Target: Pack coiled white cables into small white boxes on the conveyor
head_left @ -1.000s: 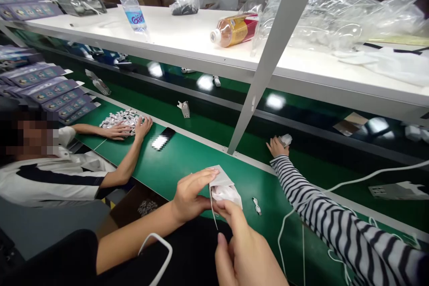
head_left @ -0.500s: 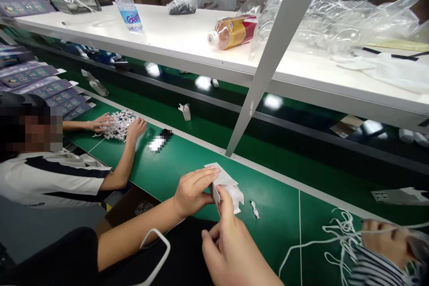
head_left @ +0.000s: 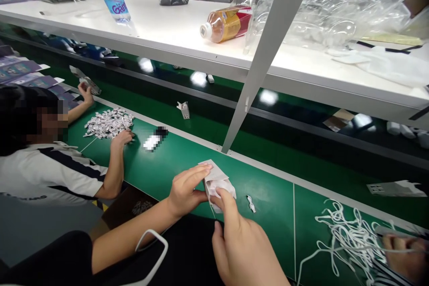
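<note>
A small white carton (head_left: 214, 170) stands tilted in front of me with one end open. Whitish wrapping (head_left: 223, 187) shows inside its mouth. My left hand (head_left: 187, 190) is closed around the carton, fingers along the top and thumb on the near side. With its index finger stretched out, my right hand (head_left: 248, 237) presses at the open end; its thumb hangs apart from the carton. Just right of the carton, a small coiled white cable (head_left: 250, 204) lies on the green tabletop (head_left: 268, 228).
On the left a co-worker reaches around a pile of white cables (head_left: 109, 123). More white cords (head_left: 348, 232) lie at the right by another person's hand (head_left: 402, 250). A slanted post (head_left: 264, 71) and a white shelf (head_left: 161, 20) with bottles stand ahead. An open carton (head_left: 183, 110) sits beyond the ledge.
My right index finger has moved further over the carton's mouth, and the wrapping sits deeper inside. The left co-worker's far hand has lifted off the pile toward a carton. The view has shifted slightly.
</note>
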Action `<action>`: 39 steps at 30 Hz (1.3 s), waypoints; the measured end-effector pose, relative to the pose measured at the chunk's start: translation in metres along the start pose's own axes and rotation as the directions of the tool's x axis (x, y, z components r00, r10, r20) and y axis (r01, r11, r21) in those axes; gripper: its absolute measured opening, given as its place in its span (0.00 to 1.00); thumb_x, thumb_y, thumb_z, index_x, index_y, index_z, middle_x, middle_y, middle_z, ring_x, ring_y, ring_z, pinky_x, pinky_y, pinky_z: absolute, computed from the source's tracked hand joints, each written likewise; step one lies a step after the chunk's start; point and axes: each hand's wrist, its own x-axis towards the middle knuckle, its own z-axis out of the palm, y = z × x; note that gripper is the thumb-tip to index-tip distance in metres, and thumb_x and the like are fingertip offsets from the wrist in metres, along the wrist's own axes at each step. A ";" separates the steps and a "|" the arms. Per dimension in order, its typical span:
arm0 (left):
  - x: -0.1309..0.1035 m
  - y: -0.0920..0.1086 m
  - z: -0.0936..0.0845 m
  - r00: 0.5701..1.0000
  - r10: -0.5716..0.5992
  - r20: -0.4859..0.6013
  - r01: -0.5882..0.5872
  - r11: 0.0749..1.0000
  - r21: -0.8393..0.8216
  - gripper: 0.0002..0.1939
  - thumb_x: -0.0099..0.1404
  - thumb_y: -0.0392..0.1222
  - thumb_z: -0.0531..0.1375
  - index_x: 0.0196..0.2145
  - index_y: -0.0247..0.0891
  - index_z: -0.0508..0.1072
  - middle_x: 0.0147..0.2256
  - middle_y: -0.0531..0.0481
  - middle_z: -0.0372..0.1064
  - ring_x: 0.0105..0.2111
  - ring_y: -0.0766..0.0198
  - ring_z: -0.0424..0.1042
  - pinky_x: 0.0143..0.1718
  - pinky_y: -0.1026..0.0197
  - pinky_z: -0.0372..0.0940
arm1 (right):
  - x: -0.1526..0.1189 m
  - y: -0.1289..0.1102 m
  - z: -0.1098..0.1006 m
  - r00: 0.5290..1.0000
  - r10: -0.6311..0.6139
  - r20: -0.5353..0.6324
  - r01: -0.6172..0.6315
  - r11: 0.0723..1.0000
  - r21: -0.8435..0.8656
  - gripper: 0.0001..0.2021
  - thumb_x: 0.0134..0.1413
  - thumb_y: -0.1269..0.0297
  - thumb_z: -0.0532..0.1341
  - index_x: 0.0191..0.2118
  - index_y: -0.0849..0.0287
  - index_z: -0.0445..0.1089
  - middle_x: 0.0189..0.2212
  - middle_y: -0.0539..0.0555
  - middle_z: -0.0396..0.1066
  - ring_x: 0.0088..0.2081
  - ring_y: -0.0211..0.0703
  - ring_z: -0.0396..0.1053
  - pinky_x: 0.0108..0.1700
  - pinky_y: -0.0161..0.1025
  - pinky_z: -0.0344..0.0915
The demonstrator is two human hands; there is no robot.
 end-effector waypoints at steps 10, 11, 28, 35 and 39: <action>0.002 -0.004 0.007 0.999 -0.012 0.030 0.012 1.000 0.016 0.24 0.61 0.44 0.70 0.53 0.38 0.72 0.47 0.39 0.78 0.47 0.52 0.79 0.51 0.51 0.77 | 0.020 -0.002 0.013 0.990 0.082 0.115 -0.101 0.980 0.170 0.37 0.55 0.73 0.53 0.69 0.69 0.39 0.56 0.73 0.67 0.45 0.55 0.75 0.44 0.50 0.76; 0.004 -0.006 0.007 0.999 -0.009 0.032 0.008 1.000 0.013 0.25 0.60 0.45 0.70 0.53 0.37 0.72 0.47 0.38 0.78 0.48 0.52 0.79 0.51 0.51 0.77 | 0.019 -0.002 0.012 0.991 0.075 0.109 -0.096 0.975 0.203 0.38 0.57 0.72 0.52 0.70 0.67 0.36 0.54 0.70 0.69 0.43 0.53 0.76 0.41 0.48 0.76; 0.002 0.004 0.006 1.000 -0.019 0.007 0.019 0.999 -0.029 0.23 0.62 0.42 0.69 0.53 0.39 0.71 0.50 0.41 0.77 0.49 0.52 0.78 0.50 0.50 0.77 | 0.011 0.003 0.003 0.997 -0.013 0.075 0.016 0.999 -0.037 0.42 0.51 0.79 0.47 0.71 0.66 0.31 0.36 0.61 0.78 0.24 0.54 0.75 0.23 0.48 0.73; -0.001 -0.001 0.012 0.996 -0.085 0.008 0.085 0.995 -0.044 0.24 0.60 0.41 0.70 0.53 0.38 0.72 0.48 0.40 0.77 0.49 0.53 0.78 0.50 0.52 0.76 | 0.001 0.001 -0.005 0.996 -0.033 -0.077 0.035 0.999 0.013 0.39 0.57 0.75 0.50 0.72 0.60 0.34 0.49 0.66 0.75 0.26 0.47 0.75 0.27 0.43 0.74; 0.004 0.002 0.007 0.945 -0.320 0.068 0.326 0.941 -0.094 0.31 0.50 0.49 0.75 0.50 0.38 0.75 0.44 0.42 0.79 0.41 0.53 0.80 0.43 0.54 0.78 | -0.010 0.033 -0.015 0.925 0.257 -0.279 -0.197 0.954 0.226 0.33 0.62 0.72 0.52 0.70 0.48 0.43 0.54 0.58 0.72 0.30 0.39 0.75 0.34 0.39 0.74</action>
